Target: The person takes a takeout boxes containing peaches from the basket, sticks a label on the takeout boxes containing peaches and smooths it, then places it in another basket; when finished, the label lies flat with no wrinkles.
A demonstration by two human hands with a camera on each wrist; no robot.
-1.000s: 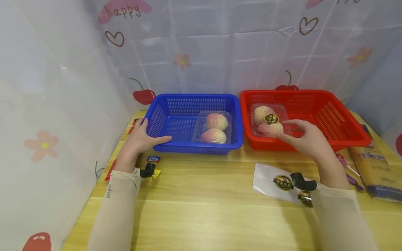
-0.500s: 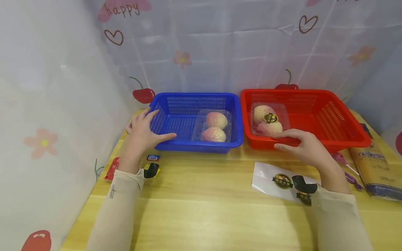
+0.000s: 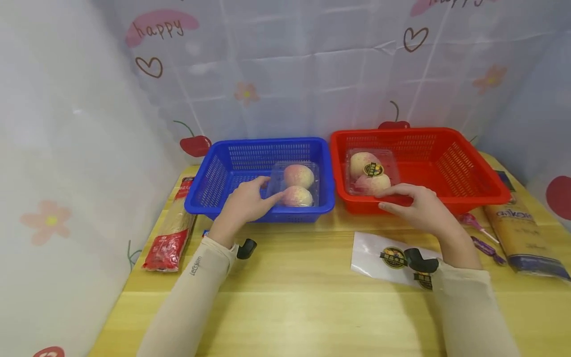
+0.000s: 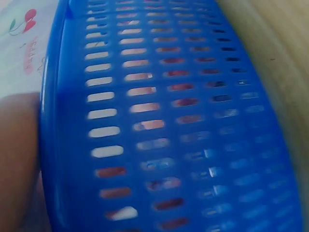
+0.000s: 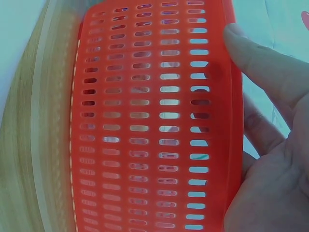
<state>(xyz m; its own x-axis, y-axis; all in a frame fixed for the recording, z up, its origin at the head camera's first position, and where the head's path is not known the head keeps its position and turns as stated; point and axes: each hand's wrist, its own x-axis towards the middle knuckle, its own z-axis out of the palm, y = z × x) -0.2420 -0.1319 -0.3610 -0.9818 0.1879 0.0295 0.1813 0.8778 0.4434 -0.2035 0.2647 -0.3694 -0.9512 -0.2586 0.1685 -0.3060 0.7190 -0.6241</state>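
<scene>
A clear box of two peaches (image 3: 295,185) lies in the blue basket (image 3: 214,174), whose slotted wall (image 4: 159,121) fills the left wrist view. My left hand (image 3: 248,202) reaches over the front rim, fingertips touching the box's near left corner. The red basket (image 3: 450,163) holds another clear peach box (image 3: 368,172) with a round dark sticker on its lid. My right hand (image 3: 412,204) rests on that basket's front rim beside this box, fingers fairly straight. The right wrist view shows those fingers (image 5: 260,63) lying along the rim of the red wall (image 5: 145,121).
A white sheet of round stickers (image 3: 389,258) lies on the wooden table (image 3: 303,297) in front of the red basket. A red noodle packet (image 3: 171,233) lies at the left edge; another packet (image 3: 519,233) and two lollipops (image 3: 479,233) lie at the right. Patterned sheets close off the back and sides.
My left hand left the blue basket's left corner and moved right, over the front rim to the peach box. My right hand dropped from the labelled box to the red basket's rim.
</scene>
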